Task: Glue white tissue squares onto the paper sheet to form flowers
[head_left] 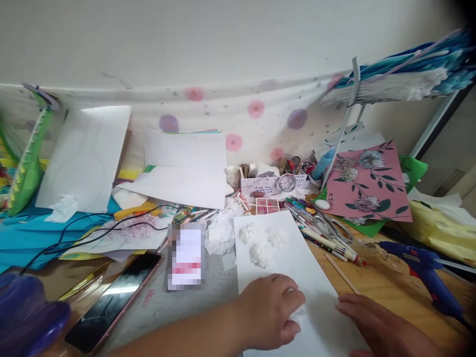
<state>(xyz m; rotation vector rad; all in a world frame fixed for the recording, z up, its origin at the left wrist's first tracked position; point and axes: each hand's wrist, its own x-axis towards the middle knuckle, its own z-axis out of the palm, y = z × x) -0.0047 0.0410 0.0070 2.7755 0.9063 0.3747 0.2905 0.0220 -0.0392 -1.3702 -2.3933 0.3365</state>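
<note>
curls left hand (269, 310) over rectangular white paper sheet (322, 317), cannot tell if grasping; rests right hand (386, 325) open at edge. by bumping sheet, could scatter fluffy white tufts (261, 248).

From the middle of the view, a phone (113, 303) with a dark screen lies aslant at eight o'clock, and a large white sheet (87, 153) leans upright at nine, above a looping black cable (106, 229). A dotted covering (211, 111) hangs against the wall (208, 39) at twelve, with blue and white stems (405, 74) bundled at two. A pink floral card (396, 201) leans at three, while scissors (327, 225) and a blue glue gun (427, 270) lie towards four.
</note>
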